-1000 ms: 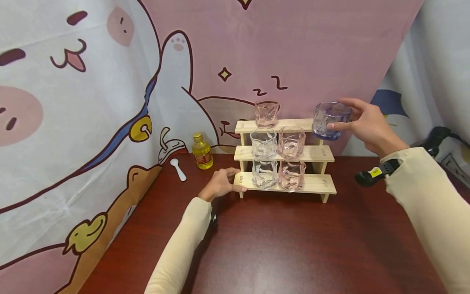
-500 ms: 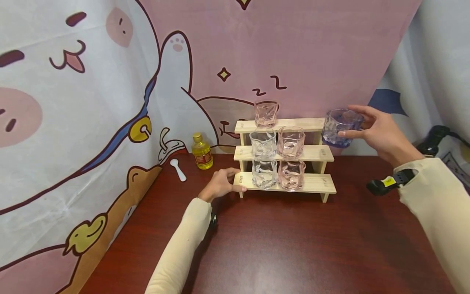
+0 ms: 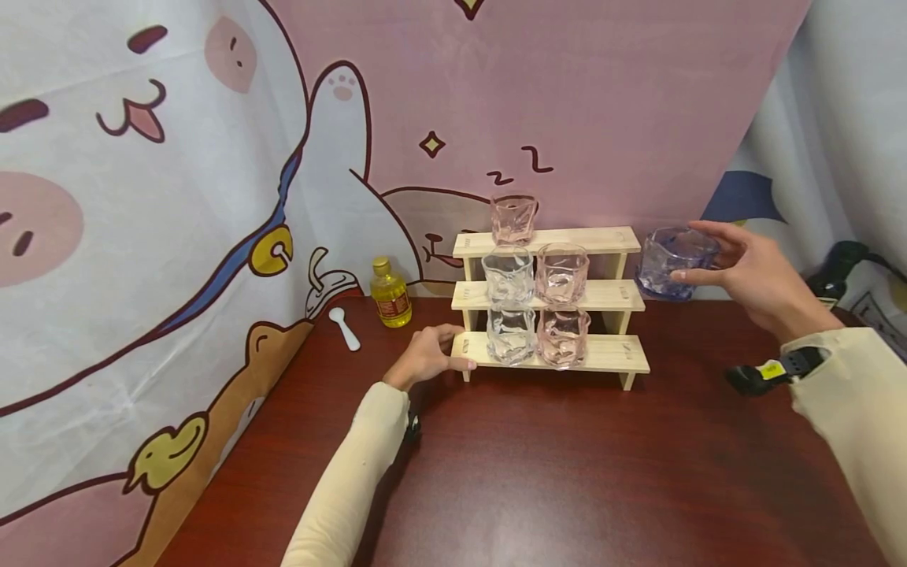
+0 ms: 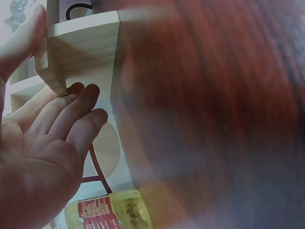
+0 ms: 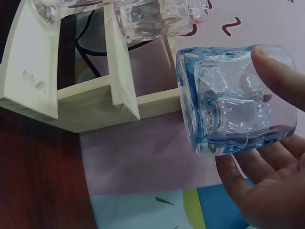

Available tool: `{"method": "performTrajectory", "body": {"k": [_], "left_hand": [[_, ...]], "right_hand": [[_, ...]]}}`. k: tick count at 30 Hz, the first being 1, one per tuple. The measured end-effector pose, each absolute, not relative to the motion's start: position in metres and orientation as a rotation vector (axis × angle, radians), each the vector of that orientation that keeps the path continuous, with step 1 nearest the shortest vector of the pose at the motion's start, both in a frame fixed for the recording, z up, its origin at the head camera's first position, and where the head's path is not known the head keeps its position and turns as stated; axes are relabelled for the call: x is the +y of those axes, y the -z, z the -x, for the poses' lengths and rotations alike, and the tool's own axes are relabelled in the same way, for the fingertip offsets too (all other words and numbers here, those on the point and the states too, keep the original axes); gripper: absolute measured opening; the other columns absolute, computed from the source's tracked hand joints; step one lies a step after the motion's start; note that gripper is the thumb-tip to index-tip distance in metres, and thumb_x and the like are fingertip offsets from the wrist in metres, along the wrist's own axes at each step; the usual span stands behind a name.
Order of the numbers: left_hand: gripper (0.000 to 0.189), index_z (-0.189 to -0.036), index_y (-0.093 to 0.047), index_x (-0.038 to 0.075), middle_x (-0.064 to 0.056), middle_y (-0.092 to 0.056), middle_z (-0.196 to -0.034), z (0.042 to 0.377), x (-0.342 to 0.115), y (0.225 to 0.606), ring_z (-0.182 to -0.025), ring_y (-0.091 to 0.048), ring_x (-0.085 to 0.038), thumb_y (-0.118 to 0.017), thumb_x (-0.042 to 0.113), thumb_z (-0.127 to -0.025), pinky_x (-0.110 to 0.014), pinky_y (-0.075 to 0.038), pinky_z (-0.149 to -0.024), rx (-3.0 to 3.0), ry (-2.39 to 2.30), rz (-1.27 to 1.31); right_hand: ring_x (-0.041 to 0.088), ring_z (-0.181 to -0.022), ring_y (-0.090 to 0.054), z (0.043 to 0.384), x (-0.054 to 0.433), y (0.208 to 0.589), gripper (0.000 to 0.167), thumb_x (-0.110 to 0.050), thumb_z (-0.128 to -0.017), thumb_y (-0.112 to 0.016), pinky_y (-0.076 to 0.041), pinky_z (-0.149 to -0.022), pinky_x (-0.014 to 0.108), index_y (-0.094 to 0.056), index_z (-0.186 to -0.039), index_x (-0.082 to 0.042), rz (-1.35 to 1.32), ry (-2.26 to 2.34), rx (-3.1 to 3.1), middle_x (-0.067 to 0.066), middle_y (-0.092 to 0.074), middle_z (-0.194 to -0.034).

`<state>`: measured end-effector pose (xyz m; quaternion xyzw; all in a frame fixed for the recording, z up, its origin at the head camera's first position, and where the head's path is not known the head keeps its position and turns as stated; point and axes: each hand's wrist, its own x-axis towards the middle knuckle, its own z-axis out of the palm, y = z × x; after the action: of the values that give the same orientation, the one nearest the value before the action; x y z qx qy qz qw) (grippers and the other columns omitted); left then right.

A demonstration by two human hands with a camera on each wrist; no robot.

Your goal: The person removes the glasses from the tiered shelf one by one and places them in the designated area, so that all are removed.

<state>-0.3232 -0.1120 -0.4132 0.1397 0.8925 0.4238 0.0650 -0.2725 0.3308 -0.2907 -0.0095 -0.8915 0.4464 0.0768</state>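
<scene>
I'd hold the blue tumbler [image 3: 668, 269] level and clear, right of the wooden rack [image 3: 611, 354]; my right hand [image 3: 760, 276] pinches it thumb-to-fingers, my left hand [image 3: 428, 354] grips the rack's near left end.

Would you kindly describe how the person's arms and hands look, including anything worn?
The left hand and right hand wear no gloves. The left sleeve and right sleeve are long and cream. A black band with a yellow label sits at the right wrist; a small dark piece shows at the left.
</scene>
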Motion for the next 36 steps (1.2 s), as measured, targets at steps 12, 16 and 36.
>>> {"method": "performTrajectory", "body": {"k": [12, 16, 36], "left_hand": [[0.073, -0.137, -0.06, 0.009, -0.012, -0.064, -0.139, 0.324, -0.112, 0.416, -0.129, -0.061, -0.025, -0.091, 0.025, -0.073, -0.041, -0.05, -0.108, 2.684, -1.286, -0.421], [0.072, -0.136, -0.061, 0.009, -0.012, -0.065, -0.137, 0.324, -0.113, 0.416, -0.128, -0.062, -0.024, -0.092, 0.025, -0.073, -0.041, -0.05, -0.107, 2.688, -1.293, -0.429], [0.072, -0.138, -0.06, 0.011, -0.01, -0.062, -0.142, 0.323, -0.113, 0.414, -0.132, -0.059, -0.024, -0.091, 0.025, -0.074, -0.042, -0.049, -0.109, 2.691, -1.27, -0.409]], "right_hand": [[-0.011, -0.091, -0.05, 0.269, 0.345, 0.311, 0.094, -0.046, -0.081, -0.082, -0.042, -0.071, 0.007, -0.032, -0.158, -0.027, 0.042, -1.243, -2.683, -0.018, -0.05, -0.119], [-0.009, -0.093, -0.049, 0.268, 0.35, 0.317, 0.092, -0.045, -0.082, -0.081, -0.042, -0.072, 0.006, -0.032, -0.158, -0.029, 0.057, -1.265, -2.676, -0.011, -0.05, -0.125], [0.057, -0.15, -0.01, 0.273, 0.364, 0.364, 0.102, -0.044, -0.084, -0.08, -0.02, -0.113, 0.076, -0.016, -0.162, -0.027, 0.202, -1.472, -2.644, 0.024, -0.009, -0.168]]}}
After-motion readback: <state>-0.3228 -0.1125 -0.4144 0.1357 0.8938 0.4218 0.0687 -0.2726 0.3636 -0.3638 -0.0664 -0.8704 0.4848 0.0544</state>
